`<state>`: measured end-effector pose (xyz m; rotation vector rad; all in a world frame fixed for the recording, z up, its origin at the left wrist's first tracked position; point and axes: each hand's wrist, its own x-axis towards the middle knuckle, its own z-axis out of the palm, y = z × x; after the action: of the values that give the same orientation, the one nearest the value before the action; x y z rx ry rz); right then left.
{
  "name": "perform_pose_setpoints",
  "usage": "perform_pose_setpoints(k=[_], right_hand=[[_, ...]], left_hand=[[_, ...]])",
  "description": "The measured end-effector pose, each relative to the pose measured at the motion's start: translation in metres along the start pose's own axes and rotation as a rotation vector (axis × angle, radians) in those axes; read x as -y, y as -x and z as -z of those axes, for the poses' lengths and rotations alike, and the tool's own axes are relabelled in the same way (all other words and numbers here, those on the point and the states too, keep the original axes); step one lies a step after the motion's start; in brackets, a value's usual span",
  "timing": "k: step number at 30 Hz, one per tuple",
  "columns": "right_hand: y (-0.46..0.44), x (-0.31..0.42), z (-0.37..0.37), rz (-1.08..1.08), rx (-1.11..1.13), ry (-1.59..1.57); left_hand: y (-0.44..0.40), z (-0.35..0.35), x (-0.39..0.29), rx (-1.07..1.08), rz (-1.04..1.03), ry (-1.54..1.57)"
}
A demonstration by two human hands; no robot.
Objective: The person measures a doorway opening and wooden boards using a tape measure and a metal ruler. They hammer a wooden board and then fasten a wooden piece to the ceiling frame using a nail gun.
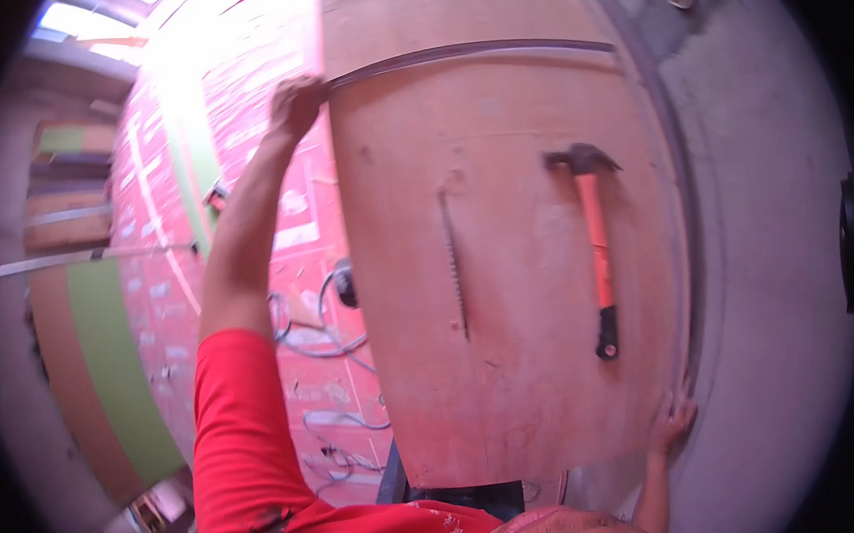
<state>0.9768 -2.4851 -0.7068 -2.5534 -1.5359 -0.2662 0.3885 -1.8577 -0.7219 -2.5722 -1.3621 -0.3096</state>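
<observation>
My left hand (299, 105), at the end of an outstretched arm, is closed on the left end of a thin dark strip (475, 49). That strip lies crosswise over a wooden board (537, 395). Low on the right, my right hand (680, 419) grips the lower end of a long dark edge strip (676, 179) running beside the board; its fingers are small and partly blurred. On the board lies a claw hammer (594, 226) with an orange handle and black end. Left of the hammer rests a long spiral drill bit (453, 261).
Pink sheeting (328, 395) covers the floor at left, with tangled cables (326, 350) and a dark round object (346, 283) near the board. Green-and-brown panels (107, 366) lie farther left. A grey wall or floor surface (769, 252) borders the right side.
</observation>
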Motion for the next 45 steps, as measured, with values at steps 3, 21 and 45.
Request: perform_pose_setpoints(k=[3, 21, 45], right_hand=[[0.0, -0.005, 0.003, -0.009, 0.059, 0.071], [-0.006, 0.007, 0.013, -0.059, -0.015, -0.071], [0.003, 0.0, 0.017, -0.045, 0.029, -0.076]], left_hand=[[-0.002, 0.01, -0.014, 0.0, 0.075, -0.041], [0.054, 0.055, -0.038, 0.233, 0.341, 0.143], [0.543, 0.314, -0.47, 0.247, 1.326, 0.86]])
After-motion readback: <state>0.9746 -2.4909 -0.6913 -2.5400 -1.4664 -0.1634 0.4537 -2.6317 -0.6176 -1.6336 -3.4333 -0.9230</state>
